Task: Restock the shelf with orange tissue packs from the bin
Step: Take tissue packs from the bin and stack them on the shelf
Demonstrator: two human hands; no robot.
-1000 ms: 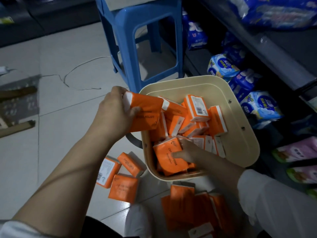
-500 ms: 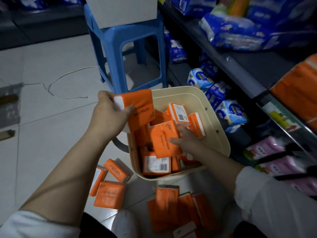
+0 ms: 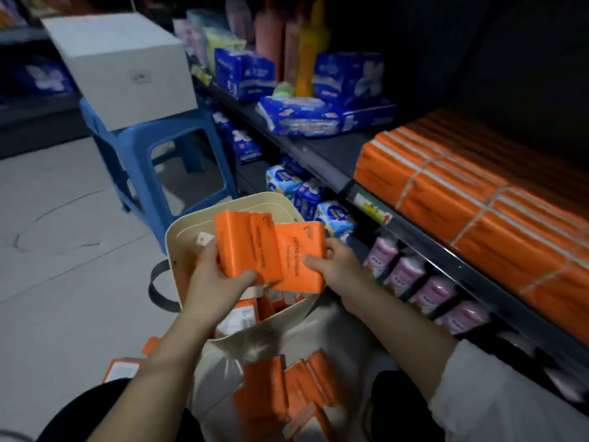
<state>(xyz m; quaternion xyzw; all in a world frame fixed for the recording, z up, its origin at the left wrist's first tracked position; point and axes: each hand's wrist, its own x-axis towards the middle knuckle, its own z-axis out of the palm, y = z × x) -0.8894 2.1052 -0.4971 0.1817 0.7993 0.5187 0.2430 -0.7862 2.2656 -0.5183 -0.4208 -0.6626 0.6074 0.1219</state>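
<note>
The step in hand looks to be gathering a handful before the carry to the shelf. It goes best if the packs are squared into one bundle, faces the same way, so they slot in beside the row without toppling. The left hand point(image 3: 213, 282) has fingers and thumb curled round two orange packs point(image 3: 245, 247) standing upright side by side, thumb across their lower front. The right hand point(image 3: 334, 266) pinches a third pack point(image 3: 298, 253) by its right edge, thumb on the printed face, and this pack touches or overlaps the pair's right side. All three hang just above the bin point(image 3: 181, 231), which has more packs point(image 3: 242, 314) lying in it. The shelf point(image 3: 322, 154) lies up and to the right of both hands, well apart from them. Its stacked orange row point(image 3: 462, 199) fills the right part, and the bare dark stretch at the row's left end seems the natural spot. A firm, even squeeze matters, since the soft wrappers could slide. Other loose packs point(image 3: 271, 397) lie on the floor near the person's knees.
</note>
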